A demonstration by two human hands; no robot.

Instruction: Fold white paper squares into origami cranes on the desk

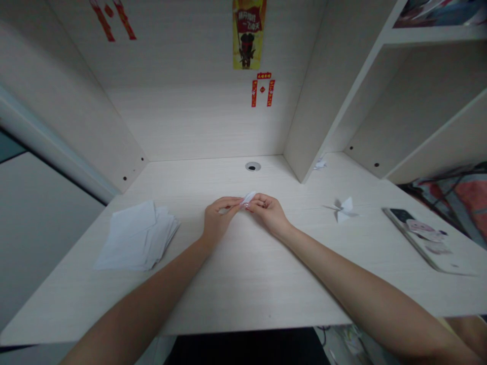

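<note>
At the middle of the pale wooden desk (243, 274), both my hands pinch a small folded piece of white paper (248, 198). My left hand (217, 218) grips its left side with fingers curled. My right hand (268, 211) grips its right side, fingers pressed together. The paper is held just above the desk surface. A finished white paper crane (343, 209) sits on the desk to the right of my hands.
A loose stack of white paper sheets (137, 235) lies at the left. A phone (422, 237) lies at the right edge. A small crumpled paper (320, 163) rests by the shelf divider. A cable hole (253, 166) is behind my hands. Shelves rise on the right.
</note>
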